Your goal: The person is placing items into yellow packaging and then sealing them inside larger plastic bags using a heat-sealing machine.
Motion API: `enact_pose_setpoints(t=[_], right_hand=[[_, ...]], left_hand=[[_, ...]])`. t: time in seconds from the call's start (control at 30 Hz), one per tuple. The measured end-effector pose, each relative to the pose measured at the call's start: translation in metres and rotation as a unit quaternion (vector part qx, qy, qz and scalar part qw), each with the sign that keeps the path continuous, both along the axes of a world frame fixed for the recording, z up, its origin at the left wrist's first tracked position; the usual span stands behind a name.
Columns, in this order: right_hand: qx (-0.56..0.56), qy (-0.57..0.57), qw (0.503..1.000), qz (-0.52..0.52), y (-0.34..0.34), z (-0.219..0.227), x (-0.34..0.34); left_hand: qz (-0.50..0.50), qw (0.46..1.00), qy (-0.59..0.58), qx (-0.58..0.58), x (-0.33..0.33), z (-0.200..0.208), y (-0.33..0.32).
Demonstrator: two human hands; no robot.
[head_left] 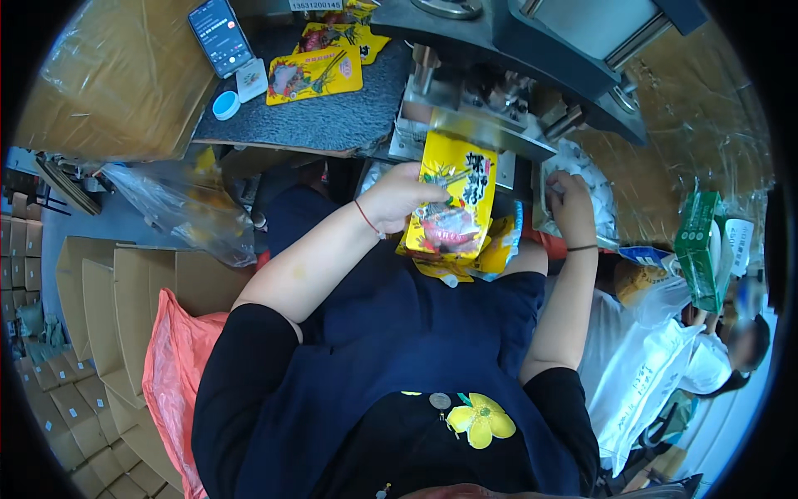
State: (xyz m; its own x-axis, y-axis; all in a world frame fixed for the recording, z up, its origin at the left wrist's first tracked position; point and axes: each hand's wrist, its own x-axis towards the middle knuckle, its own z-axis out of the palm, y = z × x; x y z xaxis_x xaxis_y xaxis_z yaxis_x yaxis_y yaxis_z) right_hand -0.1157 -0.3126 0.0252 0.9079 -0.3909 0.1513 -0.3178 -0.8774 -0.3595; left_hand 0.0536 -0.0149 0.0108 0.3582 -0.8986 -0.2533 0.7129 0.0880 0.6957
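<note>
My left hand grips a yellow printed pouch by its left side, thumb on the front face. The pouch's upper end lies at the metal bar of a dark press-like machine. Over to the right, my right hand is at a box of small white pieces, its fingers curled together. Whatever is between those fingers is hidden. Below the held pouch, more yellow pouches rest on my lap.
Several yellow pouches lie on the dark worktop, beside a propped phone and a blue-and-white round tub. Cardboard boxes and a pink bag stand left. A green box is right, with another person beyond.
</note>
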Motion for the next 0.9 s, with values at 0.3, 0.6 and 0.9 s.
enact_pose_setpoints(t=[0.3, 0.6, 0.9], right_hand=[[-0.021, -0.175, 0.984, -0.030, 0.013, -0.011, -0.001], [0.070, -0.201, 0.976, -0.046, 0.079, 0.030, -0.014], [0.324, -0.220, 0.912, 0.120, 0.137, 0.060, 0.042]], left_hand=[[0.324, 0.309, -0.811, 0.376, 0.160, -0.006, 0.067], [0.233, 0.571, -0.748, 0.245, 0.055, -0.015, 0.111], [0.060, 0.830, -0.535, 0.144, -0.017, 0.006, 0.052]])
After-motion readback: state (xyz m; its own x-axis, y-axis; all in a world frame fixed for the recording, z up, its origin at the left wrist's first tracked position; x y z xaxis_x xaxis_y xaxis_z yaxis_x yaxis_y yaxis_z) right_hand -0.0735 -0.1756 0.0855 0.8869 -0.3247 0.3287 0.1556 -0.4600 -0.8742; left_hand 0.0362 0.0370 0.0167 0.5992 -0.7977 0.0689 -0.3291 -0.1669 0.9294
